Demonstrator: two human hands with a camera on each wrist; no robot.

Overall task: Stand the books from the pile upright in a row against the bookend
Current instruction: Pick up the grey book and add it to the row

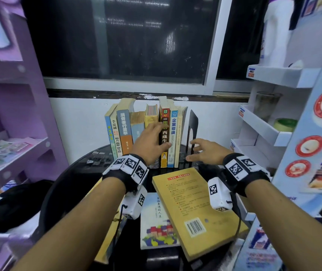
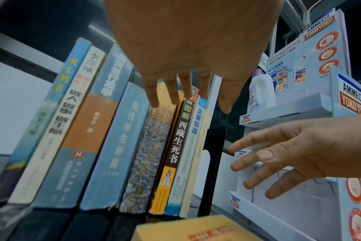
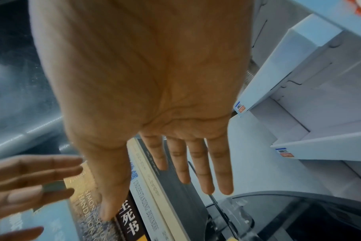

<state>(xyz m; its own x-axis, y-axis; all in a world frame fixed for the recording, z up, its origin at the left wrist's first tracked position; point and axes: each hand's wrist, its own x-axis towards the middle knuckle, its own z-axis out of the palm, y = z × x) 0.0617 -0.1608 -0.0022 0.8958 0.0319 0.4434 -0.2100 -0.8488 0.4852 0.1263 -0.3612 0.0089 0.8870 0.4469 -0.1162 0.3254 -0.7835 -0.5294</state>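
Several books stand upright in a row (image 1: 125, 132) on a black round table (image 1: 74, 173), leaning right against a black metal bookend (image 1: 193, 130) (image 2: 213, 163). My left hand (image 1: 156, 137) (image 2: 185, 91) is open, its fingers straight against the spines near a dark-spined book (image 1: 165, 135) (image 2: 178, 141). My right hand (image 1: 201, 151) (image 3: 185, 163) hovers open, fingers spread, in front of the bookend's base and holds nothing. Nearer me lies the pile: a yellow book (image 1: 195, 208) back cover up, on a white book with coloured houses (image 1: 156, 225). Another yellow book (image 1: 107, 237) lies under my left forearm.
A purple shelf unit (image 1: 19, 145) stands close on the left. A white display stand (image 1: 263, 124) with trays stands close on the right. A white wall and dark window are right behind the row. Small black clips (image 1: 97, 161) lie on the table's left side.
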